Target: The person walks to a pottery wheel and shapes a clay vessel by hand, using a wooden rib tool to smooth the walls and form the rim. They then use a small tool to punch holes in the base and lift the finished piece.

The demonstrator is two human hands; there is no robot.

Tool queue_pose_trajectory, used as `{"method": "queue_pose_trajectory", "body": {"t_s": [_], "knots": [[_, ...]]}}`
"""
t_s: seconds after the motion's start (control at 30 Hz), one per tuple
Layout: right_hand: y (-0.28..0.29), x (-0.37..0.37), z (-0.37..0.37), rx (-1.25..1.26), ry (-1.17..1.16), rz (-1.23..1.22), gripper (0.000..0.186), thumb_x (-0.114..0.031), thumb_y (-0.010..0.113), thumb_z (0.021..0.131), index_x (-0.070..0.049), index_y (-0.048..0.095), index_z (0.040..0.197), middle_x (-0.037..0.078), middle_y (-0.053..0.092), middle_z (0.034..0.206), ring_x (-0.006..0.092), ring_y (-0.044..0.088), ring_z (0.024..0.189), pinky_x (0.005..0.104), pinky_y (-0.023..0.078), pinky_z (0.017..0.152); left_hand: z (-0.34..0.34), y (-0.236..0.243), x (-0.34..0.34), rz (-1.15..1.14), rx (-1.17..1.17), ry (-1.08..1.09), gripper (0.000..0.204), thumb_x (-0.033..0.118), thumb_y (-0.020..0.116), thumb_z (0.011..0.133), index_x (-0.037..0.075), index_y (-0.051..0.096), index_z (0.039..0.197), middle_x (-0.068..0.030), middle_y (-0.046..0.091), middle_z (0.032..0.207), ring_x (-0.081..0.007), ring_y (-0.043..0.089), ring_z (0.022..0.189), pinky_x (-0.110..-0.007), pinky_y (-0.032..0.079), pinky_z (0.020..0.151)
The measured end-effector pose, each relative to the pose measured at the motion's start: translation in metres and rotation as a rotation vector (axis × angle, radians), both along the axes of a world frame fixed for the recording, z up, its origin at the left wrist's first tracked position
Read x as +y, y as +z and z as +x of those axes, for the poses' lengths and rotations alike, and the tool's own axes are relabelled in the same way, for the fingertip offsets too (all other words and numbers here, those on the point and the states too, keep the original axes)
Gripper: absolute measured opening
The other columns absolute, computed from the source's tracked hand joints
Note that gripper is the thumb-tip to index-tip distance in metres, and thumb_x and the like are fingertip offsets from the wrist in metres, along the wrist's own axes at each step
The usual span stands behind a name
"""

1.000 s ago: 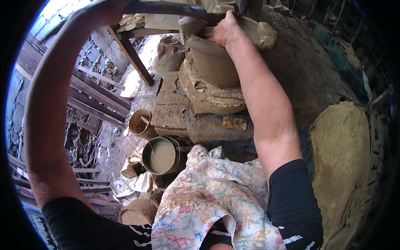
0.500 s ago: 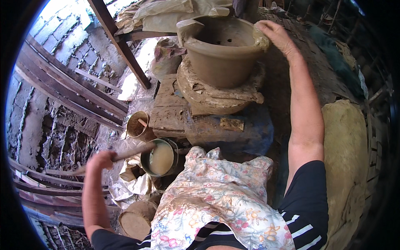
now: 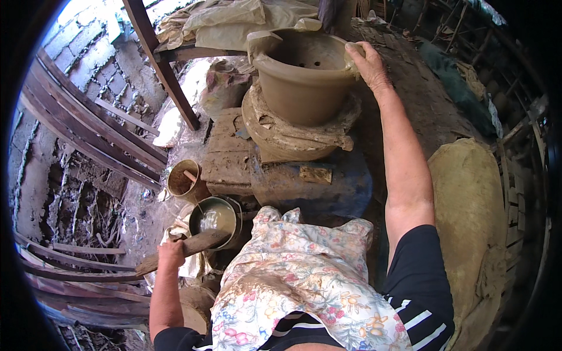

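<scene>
My left hand [image 3: 171,253] is closed round a flat wooden paddle [image 3: 205,240]. The paddle's broad end lies across the near side of a bucket [image 3: 235,212] of cloudy water. A large unfired clay pot [image 3: 301,93], with raised lugs on its rim and holes in its floor, rests on a round clay-caked stand [image 3: 290,136]. On the pot's right rim, my right hand [image 3: 367,64] grips the edge with thumb and fingers; part of the rim there is hidden by the hand.
A smaller brown bucket [image 3: 196,190] with a stick inside stands beside the water bucket. Wooden boards [image 3: 228,158] and a small wooden block [image 3: 315,175] lie before the stand. A post [image 3: 164,70] rises at left, and a large yellowish sack [image 3: 468,199] lies at right.
My left hand has moved right, bringing the paddle over the bucket's near side. My right hand stays at the pot's right rim. The whole view has shifted slightly.
</scene>
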State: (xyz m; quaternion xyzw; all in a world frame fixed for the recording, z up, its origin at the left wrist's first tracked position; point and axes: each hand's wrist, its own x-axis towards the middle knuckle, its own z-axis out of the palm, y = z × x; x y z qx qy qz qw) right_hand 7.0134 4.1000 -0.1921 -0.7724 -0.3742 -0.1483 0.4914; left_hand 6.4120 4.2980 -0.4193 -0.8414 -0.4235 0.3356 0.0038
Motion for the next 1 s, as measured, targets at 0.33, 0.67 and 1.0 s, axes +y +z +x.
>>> {"method": "queue_pose_trajectory", "body": {"t_s": [0.33, 0.67, 1.0], "knots": [[0.022, -0.006, -0.079, -0.128, -0.138, -0.235, 0.058, -0.054, 0.050, 0.085, -0.001, 0.057, 0.106, 0.025, 0.062, 0.100, 0.0395, 0.059, 0.095, 0.0449, 0.046, 0.084, -0.075, 0.000, 0.002, -0.552, -0.520, 0.547, 0.068, 0.001, 0.071, 0.056, 0.006, 0.054, 0.122, -0.0069, 0.061, 0.098, -0.0179, 0.055, 0.090, -0.031, 0.042, 0.081], [0.030, 0.001, -0.079, -0.089, 0.315, -0.284, 0.061, -0.058, 0.043, 0.089, 0.000, 0.059, 0.100, 0.018, 0.062, 0.088, 0.0284, 0.060, 0.087, 0.0359, 0.044, 0.081, 0.006, 0.043, -0.004, -0.855, -1.208, 0.689, 0.057, 0.014, 0.072, 0.066, 0.006, 0.052, 0.119, -0.0046, 0.061, 0.095, -0.0165, 0.058, 0.084, -0.031, 0.046, 0.079], [0.015, 0.016, -0.111, -0.436, 0.286, -0.525, 0.043, -0.049, 0.051, 0.087, -0.007, 0.061, 0.091, 0.017, 0.064, 0.080, 0.0361, 0.061, 0.082, 0.0432, 0.047, 0.073, 0.157, 0.092, 0.001, -0.986, -1.655, 0.527, 0.061, 0.019, 0.065, 0.072, 0.005, 0.043, 0.128, -0.0075, 0.056, 0.094, -0.0149, 0.057, 0.078, -0.027, 0.048, 0.070]]}}
